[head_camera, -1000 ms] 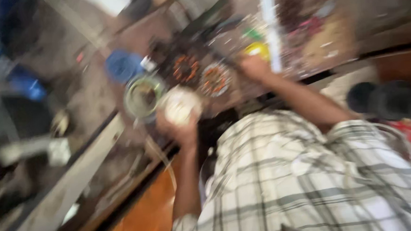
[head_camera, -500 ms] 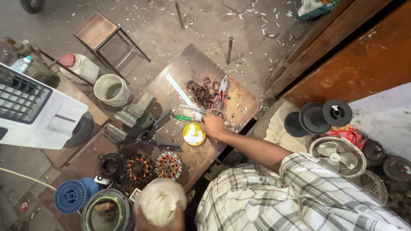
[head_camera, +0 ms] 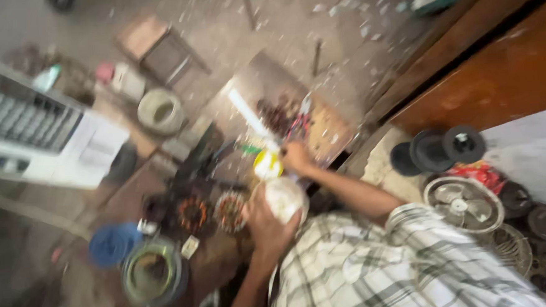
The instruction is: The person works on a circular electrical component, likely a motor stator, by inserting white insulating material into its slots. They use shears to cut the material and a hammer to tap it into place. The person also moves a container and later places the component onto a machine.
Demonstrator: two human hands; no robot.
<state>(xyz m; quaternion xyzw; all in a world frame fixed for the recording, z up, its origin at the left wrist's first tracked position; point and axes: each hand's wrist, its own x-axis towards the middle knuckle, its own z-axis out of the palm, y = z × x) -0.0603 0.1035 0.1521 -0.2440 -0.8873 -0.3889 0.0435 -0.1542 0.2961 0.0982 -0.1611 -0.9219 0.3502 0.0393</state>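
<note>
Cluttered wooden surface [head_camera: 340, 131] below you: your left hand [head_camera: 267, 225] now lifts its gripped white round object [head_camera: 283, 198] closer; your right hand [head_camera: 296, 157], grip unclear, reaches by the yellow lid [head_camera: 266, 165].

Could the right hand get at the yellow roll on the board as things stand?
Probably yes. The right hand is stretched out over the wooden board, with the yellow roll just beside it and nothing between them. The left hand holds a white round object nearer the body.
</note>
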